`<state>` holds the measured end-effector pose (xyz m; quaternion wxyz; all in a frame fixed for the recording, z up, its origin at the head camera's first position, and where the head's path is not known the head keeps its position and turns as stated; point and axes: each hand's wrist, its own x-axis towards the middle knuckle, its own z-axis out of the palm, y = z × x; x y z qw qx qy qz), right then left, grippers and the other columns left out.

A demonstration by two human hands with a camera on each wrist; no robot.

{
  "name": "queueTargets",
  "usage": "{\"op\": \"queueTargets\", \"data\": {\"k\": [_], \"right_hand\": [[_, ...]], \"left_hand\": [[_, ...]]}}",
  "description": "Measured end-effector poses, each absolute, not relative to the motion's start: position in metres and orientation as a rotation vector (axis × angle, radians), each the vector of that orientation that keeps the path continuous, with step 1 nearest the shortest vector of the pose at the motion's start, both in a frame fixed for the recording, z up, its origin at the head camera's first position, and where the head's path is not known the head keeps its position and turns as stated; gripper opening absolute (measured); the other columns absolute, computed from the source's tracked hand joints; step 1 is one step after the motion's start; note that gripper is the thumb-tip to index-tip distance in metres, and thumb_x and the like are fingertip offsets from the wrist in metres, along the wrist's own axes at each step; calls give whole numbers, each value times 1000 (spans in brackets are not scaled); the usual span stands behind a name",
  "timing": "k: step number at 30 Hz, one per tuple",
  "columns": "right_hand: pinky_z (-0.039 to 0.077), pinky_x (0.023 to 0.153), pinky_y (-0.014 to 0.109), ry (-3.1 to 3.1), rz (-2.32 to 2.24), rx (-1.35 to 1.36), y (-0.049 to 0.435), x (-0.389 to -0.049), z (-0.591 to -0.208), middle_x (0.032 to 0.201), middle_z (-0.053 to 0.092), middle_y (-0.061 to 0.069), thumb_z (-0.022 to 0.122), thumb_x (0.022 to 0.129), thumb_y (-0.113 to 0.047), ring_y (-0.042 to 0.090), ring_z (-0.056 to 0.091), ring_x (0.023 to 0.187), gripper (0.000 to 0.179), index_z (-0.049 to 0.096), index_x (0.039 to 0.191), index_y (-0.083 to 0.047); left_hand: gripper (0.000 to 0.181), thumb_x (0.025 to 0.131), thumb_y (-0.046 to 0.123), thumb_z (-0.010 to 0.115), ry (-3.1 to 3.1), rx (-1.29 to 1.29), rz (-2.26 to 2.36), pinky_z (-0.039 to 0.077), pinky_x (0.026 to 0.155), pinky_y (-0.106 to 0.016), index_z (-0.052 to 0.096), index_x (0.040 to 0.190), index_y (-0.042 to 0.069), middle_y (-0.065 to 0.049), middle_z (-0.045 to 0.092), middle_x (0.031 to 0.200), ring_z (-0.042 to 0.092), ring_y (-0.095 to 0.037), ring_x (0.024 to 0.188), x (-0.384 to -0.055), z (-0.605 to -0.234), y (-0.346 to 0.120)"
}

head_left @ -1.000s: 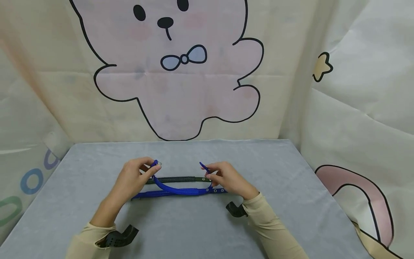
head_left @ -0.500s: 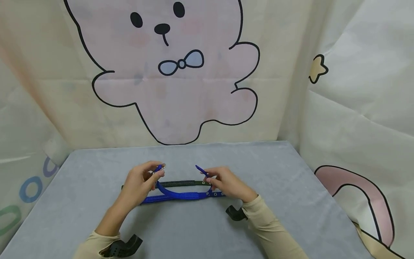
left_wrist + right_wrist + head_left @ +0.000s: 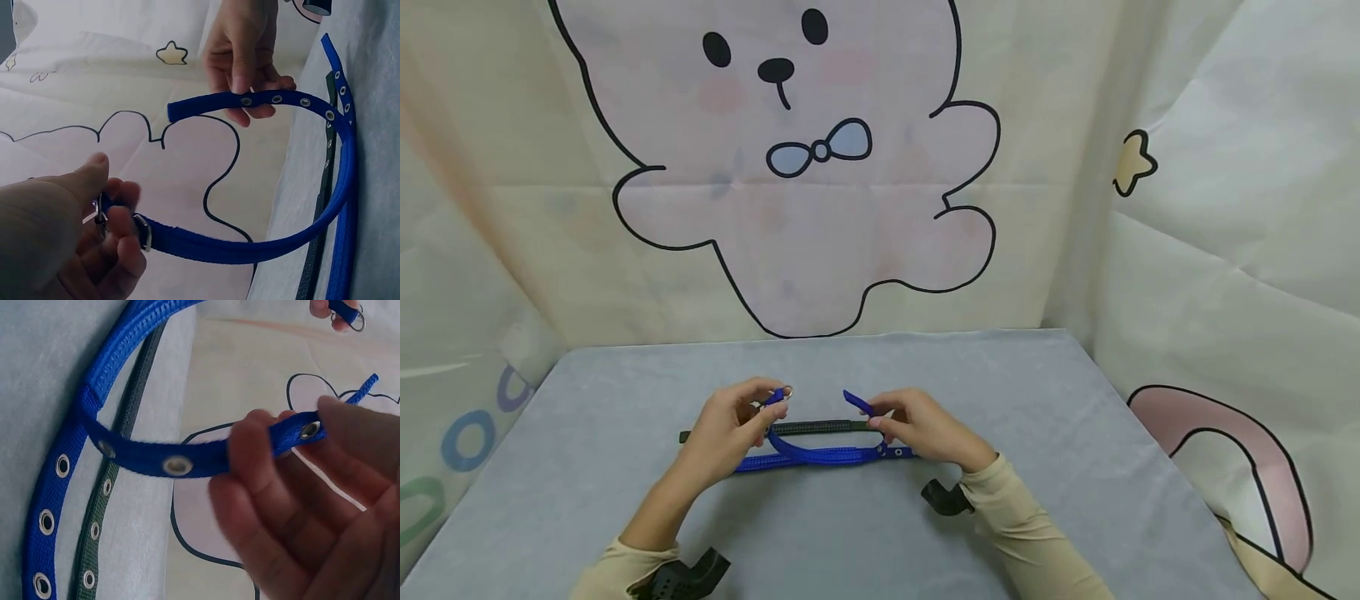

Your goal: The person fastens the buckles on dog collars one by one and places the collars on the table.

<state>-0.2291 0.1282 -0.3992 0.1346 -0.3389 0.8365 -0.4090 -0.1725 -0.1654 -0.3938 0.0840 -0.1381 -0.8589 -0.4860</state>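
Observation:
A blue pet collar [image 3: 250, 252] with metal eyelets is held up in a curve, open at the top, between both hands. My left hand [image 3: 730, 425] pinches its buckle end; the metal buckle [image 3: 145, 231] shows beside the fingers in the left wrist view. The thumb and fingers of my right hand [image 3: 925, 429] pinch the eyelet end, and the free tip [image 3: 369, 386] sticks out past them toward the left hand. The two ends are apart. Below lie a second blue collar [image 3: 47, 519] and, behind it, a dark green collar [image 3: 820, 427].
A grey cloth covers the table [image 3: 820, 542]. Curtains with a cartoon bear [image 3: 850, 225] hang behind it and along both sides. Black wrist cameras [image 3: 946, 498] sit by both sleeves.
The left hand has shifted right with the buckle end, and the strap tip in the right hand has moved left, narrowing the gap. The head view has tilted up slightly.

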Motion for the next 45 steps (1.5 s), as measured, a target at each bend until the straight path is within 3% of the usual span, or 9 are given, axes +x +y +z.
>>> {"op": "queueTargets", "data": {"k": [8,15,24,30,45], "right_hand": [[59,75,46,2402,-1314,-943,120,-228,-401,109,73,21,57,104,-15,27,70,76,23,65,122,-2],[58,72,32,2404,-1371,-1009,114,-225,-401,109,73,17,52,106,-11,29,67,76,27,63,128,-1],[56,68,30,2420,-1328,-1053,110,-224,-402,107,71,23,56,104,-13,35,65,76,30,63,128,4],[53,64,23,2446,-1279,-1066,110,-224,-402,110,73,14,60,102,-13,36,66,76,27,66,126,-1],[54,63,24,2409,-1330,-1106,106,-214,-405,108,72,17,60,102,-12,35,67,76,24,68,122,-1]], "left_hand": [[21,99,19,67,-2490,-424,-1455,37,50,-23,74,115,8,-5,67,85,41,-6,54,-170,-390,-160],[19,96,20,71,-2481,-347,-1413,33,48,-23,77,111,11,-1,62,78,38,-6,53,-168,-391,-156],[20,98,24,69,-2518,-458,-1463,36,46,-24,75,114,15,0,63,76,42,-7,52,-172,-395,-147],[25,97,26,69,-2548,-484,-1467,37,48,-24,75,118,13,-3,66,80,43,-8,53,-172,-392,-143],[28,96,30,70,-2609,-462,-1280,43,60,-24,76,119,16,2,68,90,48,-8,71,-164,-393,-141]]}}
